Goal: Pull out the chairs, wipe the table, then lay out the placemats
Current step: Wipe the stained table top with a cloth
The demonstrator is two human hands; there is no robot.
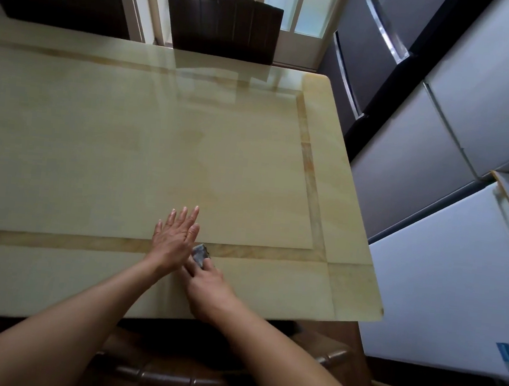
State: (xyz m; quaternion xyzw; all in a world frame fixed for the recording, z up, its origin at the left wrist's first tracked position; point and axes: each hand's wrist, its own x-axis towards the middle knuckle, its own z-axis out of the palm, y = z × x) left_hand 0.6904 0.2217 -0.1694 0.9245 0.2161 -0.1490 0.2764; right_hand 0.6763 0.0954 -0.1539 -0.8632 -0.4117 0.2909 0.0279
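1. One small grey cloth is the thing in use. It sits wadded on the table, on the tan inlay band close to the near edge and right of the middle.
2. The right hand has it. The grip is closed down on the wad, with the fingers curled over it and only a crumpled tip showing past them. The thumb is hidden.
3. The left hand lies just beside the cloth, touching the right hand. Its grip is wide open, with the fingers straight and spread over the table, and it holds nothing.
4. The cloth looks soft, light and limp, so it would likely bunch up rather than lie flat. It is probably best taken by a corner, opened out and pressed under a flat palm. The table top is hard and glossy, so the cloth should glide easily.
5. The step in hand appears to be the wiping. No placemats are in view.
6. Further out, dark chairs stand at the far edge. A wooden chair sits below the arms, and pale refrigerators line the right side.
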